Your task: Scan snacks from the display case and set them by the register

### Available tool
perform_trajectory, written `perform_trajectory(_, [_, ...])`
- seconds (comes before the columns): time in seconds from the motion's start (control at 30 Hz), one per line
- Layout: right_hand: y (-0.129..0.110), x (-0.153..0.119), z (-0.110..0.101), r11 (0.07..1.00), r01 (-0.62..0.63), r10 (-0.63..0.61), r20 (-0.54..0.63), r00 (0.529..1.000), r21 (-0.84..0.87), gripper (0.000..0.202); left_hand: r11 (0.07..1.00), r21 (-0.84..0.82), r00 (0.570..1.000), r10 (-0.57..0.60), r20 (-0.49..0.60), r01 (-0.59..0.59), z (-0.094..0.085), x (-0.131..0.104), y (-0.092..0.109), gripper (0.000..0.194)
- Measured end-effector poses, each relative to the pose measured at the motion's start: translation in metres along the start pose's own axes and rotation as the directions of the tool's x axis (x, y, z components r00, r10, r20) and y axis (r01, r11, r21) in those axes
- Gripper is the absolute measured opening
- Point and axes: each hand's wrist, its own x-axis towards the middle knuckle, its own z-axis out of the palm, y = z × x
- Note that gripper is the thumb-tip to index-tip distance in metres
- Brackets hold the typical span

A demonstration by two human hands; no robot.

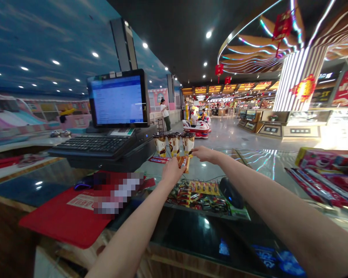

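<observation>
Both my arms reach forward over a glass counter (162, 226). My left hand (173, 170) is closed on an orange-brown snack packet (183, 163) that lies in front of a row of patterned cups. My right hand (203, 154) is beside the rightmost cup (188, 143), its fingertips at the cup's lower right side; whether they grip it is too small to tell. Two more lidded cups, one in the middle (174, 143) and one at the left (160, 144), stand in the same row. A red wrapped bar (159, 159) lies left of my left hand.
A monitor (118, 100) and black keyboard (89, 146) stand at the left, above a red mat (66, 216). Battery packs (203, 188) and a dark scanner-like device (232, 193) are below my hands. Wrapped bars (321, 187) lie at the right. A person (164, 114) stands farther back.
</observation>
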Motion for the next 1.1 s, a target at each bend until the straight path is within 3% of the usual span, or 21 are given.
perform_trajectory(0.37, [0.069, -0.062, -0.065, 0.996, -0.042, 0.037, -0.057, 0.998, -0.084, 0.041, 0.997, 0.079, 1.000, -0.015, -0.007, 0.015, 0.002, 0.004, 0.010, 0.036])
perform_trajectory(0.6, [0.115, -0.099, -0.098, 0.996, -0.021, 0.004, -0.190, 0.982, -0.084, 0.045, 0.995, 0.095, 0.998, -0.031, -0.054, 0.036, 0.005, 0.002, 0.007, 0.053])
perform_trajectory(0.8, [0.144, -0.122, -0.114, 0.996, 0.010, -0.030, -0.221, 0.975, -0.088, 0.049, 0.994, 0.097, 0.995, -0.031, -0.091, 0.040, 0.000, 0.001, 0.002, 0.043])
perform_trajectory(0.97, [0.151, -0.138, -0.118, 0.998, 0.022, -0.036, -0.268, 0.963, -0.053, 0.047, 0.994, 0.108, 0.992, -0.011, -0.128, 0.025, -0.007, 0.000, 0.008, 0.026])
perform_trajectory(1.1, [0.153, -0.146, -0.119, 0.998, 0.011, -0.031, -0.314, 0.949, -0.065, 0.044, 0.994, 0.109, 0.990, 0.034, -0.138, -0.018, -0.009, -0.001, 0.018, 0.024])
